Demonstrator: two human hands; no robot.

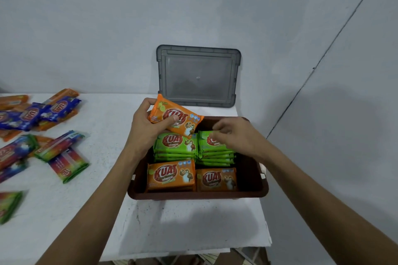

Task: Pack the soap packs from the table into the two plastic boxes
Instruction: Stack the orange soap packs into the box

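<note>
Our two forearms reach in from the near edge, across the white table (103, 135). The left hand (146, 127) grips an orange soap pack (183, 121), with the thumb on its printed face and the fingers (144, 104) curled round its far left edge. The pack hangs tilted over the rear of the brown plastic box (193, 196), just above the left green stack (175, 144).

The right hand (234, 135) is at the right green stack (215, 149), its fingers curled at the top pack. Blur prevents us from telling a pinch from a touch.

Probable faults:
- Released at this tilt, the orange pack may slide off the green stack into the rear gap.
- It may also ride above the rim and obstruct the grey lid (198, 75), which leans on the wall behind.
- A pull by the right hand may skew its stack.

Loose packs (32, 114) lie on the table at the left. We see no second box.
</note>
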